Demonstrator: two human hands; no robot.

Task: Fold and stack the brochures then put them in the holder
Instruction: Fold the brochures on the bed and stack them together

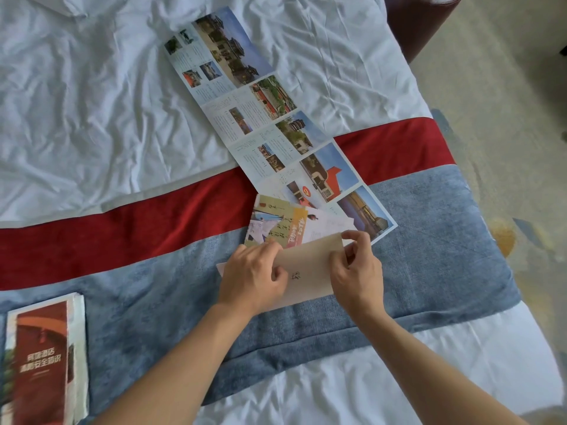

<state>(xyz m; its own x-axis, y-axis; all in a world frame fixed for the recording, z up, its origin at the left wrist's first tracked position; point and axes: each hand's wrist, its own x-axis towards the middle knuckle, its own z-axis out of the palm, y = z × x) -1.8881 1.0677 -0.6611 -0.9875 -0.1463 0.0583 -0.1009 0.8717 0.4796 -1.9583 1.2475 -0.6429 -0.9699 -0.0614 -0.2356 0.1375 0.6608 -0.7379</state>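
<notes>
Both hands pinch a beige brochure (310, 268) on the blue bed runner (429, 240): left hand (251, 277) at its left edge, right hand (357, 268) at its right, just below the long unfolded brochure (260, 118).

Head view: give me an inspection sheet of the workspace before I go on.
Surface: bed with wrinkled white sheet, red and blue runner across it.
Job's things: beige brochure being folded on the runner; long brochure unfolded, lying diagonally; small brochures fanned on its near end; red stack at near left. Holder: nothing seen.
Clutter: nothing seen.
Grippers: left hand presses the beige brochure; right hand pinches its right edge.
Cables: nothing seen.
Surroundings: patterned carpet to the right; dark red furniture at top.
</notes>
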